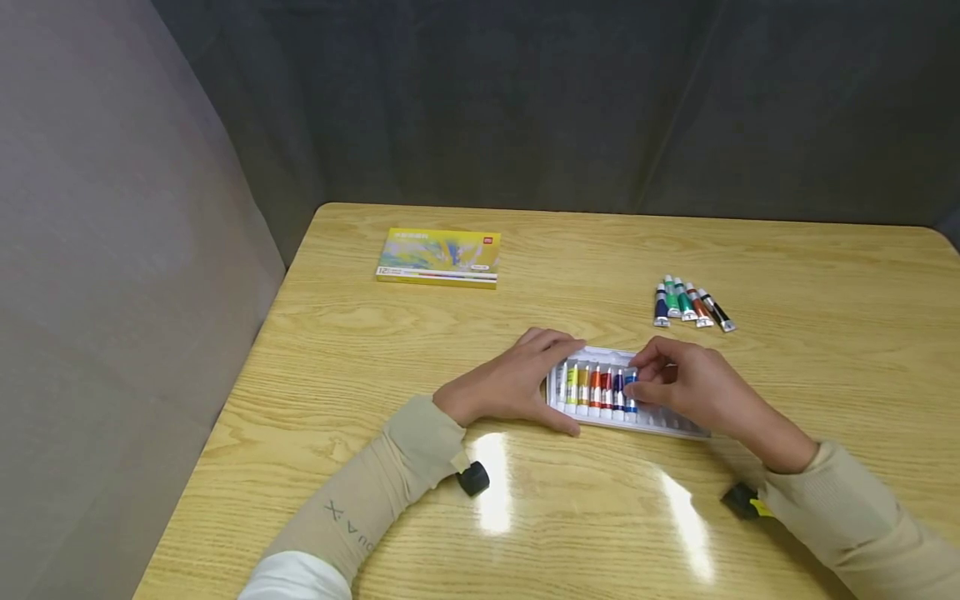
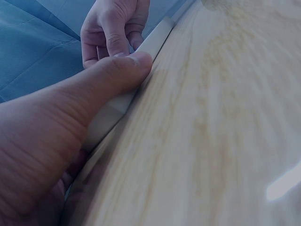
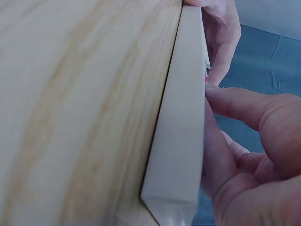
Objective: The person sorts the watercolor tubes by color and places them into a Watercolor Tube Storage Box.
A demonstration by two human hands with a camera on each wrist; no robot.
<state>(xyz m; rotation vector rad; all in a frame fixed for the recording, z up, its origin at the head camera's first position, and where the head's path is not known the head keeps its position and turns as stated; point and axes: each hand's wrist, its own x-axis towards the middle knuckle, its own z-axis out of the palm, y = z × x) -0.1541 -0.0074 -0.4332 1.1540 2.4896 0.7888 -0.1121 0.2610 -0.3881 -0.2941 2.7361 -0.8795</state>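
Beige sleeves (image 1: 375,500) come in from the lower edge of the head view, each with a small black block (image 1: 472,479) at its wrist. Beyond them, a white tray (image 1: 611,356) lies flat on the wood-grained counter (image 1: 570,525), between the two hands. The left hand (image 1: 517,383) is spread wide around the tray's left end, thumb against the near edge and fingers at the far edge, gripping it. The right hand (image 1: 693,383) reaches over the tray's right part, its thumb and fingers drawn narrow and pinching the blue tube (image 1: 631,404), last on the right in the row. That tube is right at the right fingertips and apart from the left hand. Left of it, in the slots, stand a row of other paint tubes (image 1: 596,390): silvery white, yellow, ochre, orange, red and dark blue. Farther back, behind the right hand and well apart from it, five loose tubes (image 1: 685,300) lie close together: dark blue, light green, darker green, brown and black. Beyond the left hand lies a yellow box (image 1: 438,258), near the far edge. Dark curtain (image 1: 525,108) hangs behind the counter.
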